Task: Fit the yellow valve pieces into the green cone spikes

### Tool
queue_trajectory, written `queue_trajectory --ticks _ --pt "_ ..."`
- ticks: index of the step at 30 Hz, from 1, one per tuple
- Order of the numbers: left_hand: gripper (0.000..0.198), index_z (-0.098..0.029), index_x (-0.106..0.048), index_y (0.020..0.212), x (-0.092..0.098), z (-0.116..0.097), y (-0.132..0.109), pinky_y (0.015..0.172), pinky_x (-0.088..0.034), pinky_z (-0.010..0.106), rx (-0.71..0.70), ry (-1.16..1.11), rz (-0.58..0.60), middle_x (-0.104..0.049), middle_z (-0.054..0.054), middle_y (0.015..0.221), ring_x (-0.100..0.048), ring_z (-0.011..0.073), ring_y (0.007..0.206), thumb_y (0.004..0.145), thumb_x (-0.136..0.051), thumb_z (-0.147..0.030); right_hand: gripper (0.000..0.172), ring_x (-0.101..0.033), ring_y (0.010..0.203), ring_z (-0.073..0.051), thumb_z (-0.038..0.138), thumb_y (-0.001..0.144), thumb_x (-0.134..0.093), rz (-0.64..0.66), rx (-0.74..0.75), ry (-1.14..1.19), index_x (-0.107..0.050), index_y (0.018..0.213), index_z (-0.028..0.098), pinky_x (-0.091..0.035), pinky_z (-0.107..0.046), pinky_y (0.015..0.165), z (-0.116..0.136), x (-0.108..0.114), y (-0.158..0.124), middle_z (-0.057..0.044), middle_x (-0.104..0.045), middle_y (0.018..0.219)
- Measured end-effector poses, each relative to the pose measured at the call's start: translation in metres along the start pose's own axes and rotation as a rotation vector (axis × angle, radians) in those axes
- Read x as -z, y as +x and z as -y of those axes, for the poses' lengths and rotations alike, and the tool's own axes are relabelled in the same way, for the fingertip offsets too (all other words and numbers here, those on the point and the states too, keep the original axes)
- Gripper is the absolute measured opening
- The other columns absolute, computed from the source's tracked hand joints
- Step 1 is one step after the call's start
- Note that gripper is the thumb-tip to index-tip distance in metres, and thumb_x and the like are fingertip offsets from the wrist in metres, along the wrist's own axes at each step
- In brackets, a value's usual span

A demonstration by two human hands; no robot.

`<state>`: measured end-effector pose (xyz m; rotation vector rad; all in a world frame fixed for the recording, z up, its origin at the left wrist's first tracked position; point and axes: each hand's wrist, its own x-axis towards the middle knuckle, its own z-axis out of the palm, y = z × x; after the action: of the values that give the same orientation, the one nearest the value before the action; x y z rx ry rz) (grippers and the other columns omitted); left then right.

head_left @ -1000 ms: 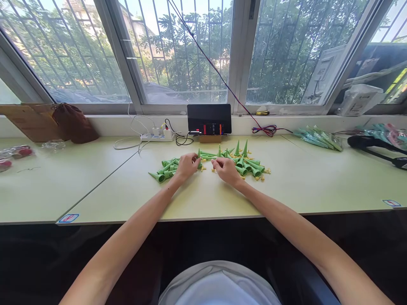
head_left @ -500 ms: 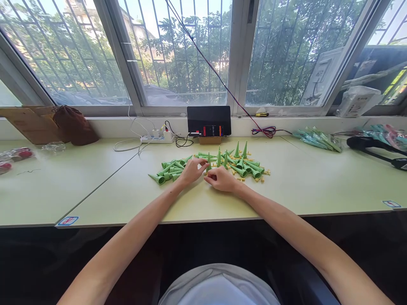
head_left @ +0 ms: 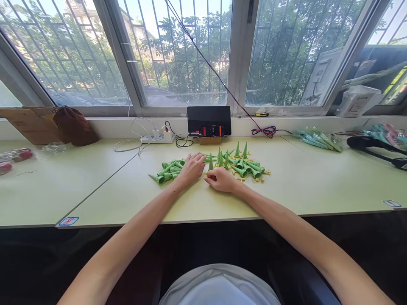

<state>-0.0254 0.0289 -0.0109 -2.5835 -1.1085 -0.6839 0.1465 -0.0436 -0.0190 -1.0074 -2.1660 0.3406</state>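
My left hand (head_left: 193,167) lies over the pile of green cones (head_left: 170,168), its fingers stretched out and apart. The fingertips are close to the cones behind; I see nothing held in it. My right hand (head_left: 221,179) rests low on the table with its fingers curled in, and whatever they hold is hidden. Just behind its knuckles a green cone (head_left: 210,162) stands upright, point up. More upright cones (head_left: 245,150) rise behind and to the right. Small yellow pieces (head_left: 241,180) are scattered around the cones lying on the right.
A phone (head_left: 211,131) leans on a small brown stand before a dark tablet (head_left: 208,113). A power strip (head_left: 155,138) with cables is behind left. Bagged green items (head_left: 318,139) and a black strap-like object (head_left: 375,148) lie right. A brown pouch (head_left: 74,125) sits far left.
My left hand has come off the upright cone and moved slightly left and back, its fingers opening. The cone now stands by itself. My right hand has hardly moved.
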Motion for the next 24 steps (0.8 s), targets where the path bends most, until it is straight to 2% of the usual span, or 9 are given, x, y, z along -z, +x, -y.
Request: queue_trajectory --ticks 4,6,9,12,15,20,24 --pt "0.032 -0.021 -0.057 0.125 -0.004 -0.001 0.001 0.115 -0.023 0.060 0.014 0.020 0.052 -0.063 0.014 0.128 -0.039 0.0314 0.140 0.097 -0.042 -0.020 0.031 -0.036 0.051 -0.009 0.017 0.084 -0.058 0.001 0.003 0.005 -0.046 0.056 0.018 -0.028 -0.024 0.056 -0.001 0.000 0.000 0.006 -0.044 0.052" --pt "0.030 -0.021 -0.059 0.122 -0.004 -0.001 0.002 0.113 -0.024 0.061 0.036 0.011 0.044 -0.064 0.015 0.123 -0.042 0.0329 0.136 0.096 -0.043 -0.022 0.030 -0.038 0.051 -0.009 0.017 0.085 -0.058 -0.001 0.001 0.000 -0.047 0.057 0.018 -0.028 -0.024 0.056 -0.002 0.000 0.000 0.006 -0.045 0.052" --pt "0.027 -0.020 -0.064 0.115 -0.003 0.000 0.002 0.112 -0.028 0.057 0.066 0.001 0.008 -0.065 0.015 0.114 -0.052 0.0330 0.121 0.093 -0.049 -0.021 0.027 -0.039 0.053 -0.010 0.017 0.085 -0.058 0.002 -0.029 -0.018 -0.051 0.059 0.018 -0.029 -0.024 0.057 -0.002 -0.001 0.000 0.005 -0.048 0.054" --pt "0.022 -0.018 -0.068 0.106 0.000 0.001 0.001 0.108 -0.035 0.051 0.079 -0.003 0.001 -0.063 0.015 0.107 -0.054 0.0325 0.111 0.089 -0.055 -0.021 0.024 -0.041 0.055 -0.010 0.017 0.086 -0.057 -0.001 -0.056 -0.029 -0.055 0.063 0.017 -0.030 -0.024 0.058 -0.001 0.000 0.001 0.004 -0.051 0.056" --pt "0.017 -0.017 -0.070 0.096 0.000 0.001 0.001 0.103 -0.039 0.047 0.092 -0.002 0.013 -0.062 0.015 0.104 -0.053 0.0323 0.107 0.086 -0.058 -0.019 0.020 -0.044 0.057 -0.011 0.016 0.087 -0.057 -0.010 -0.066 -0.038 -0.059 0.067 0.017 -0.031 -0.024 0.059 -0.002 0.000 0.002 0.002 -0.055 0.060" --pt "0.016 -0.015 -0.071 0.092 -0.002 0.002 0.001 0.100 -0.041 0.046 0.137 -0.018 0.031 -0.061 0.016 0.103 -0.053 0.0324 0.106 0.085 -0.057 -0.017 0.009 -0.050 0.061 -0.013 0.015 0.088 -0.058 -0.047 -0.105 -0.034 -0.063 0.081 0.017 -0.035 -0.023 0.062 -0.006 -0.002 0.002 0.000 -0.062 0.068" --pt "0.012 -0.016 -0.071 0.086 -0.003 0.004 0.001 0.098 -0.044 0.046 0.172 -0.041 0.044 -0.063 0.015 0.101 -0.055 0.0320 0.104 0.084 -0.059 -0.018 0.007 -0.053 0.063 -0.014 0.016 0.089 -0.058 -0.078 -0.172 -0.053 -0.064 0.091 0.017 -0.037 -0.024 0.064 -0.011 -0.003 0.003 -0.001 -0.064 0.070"
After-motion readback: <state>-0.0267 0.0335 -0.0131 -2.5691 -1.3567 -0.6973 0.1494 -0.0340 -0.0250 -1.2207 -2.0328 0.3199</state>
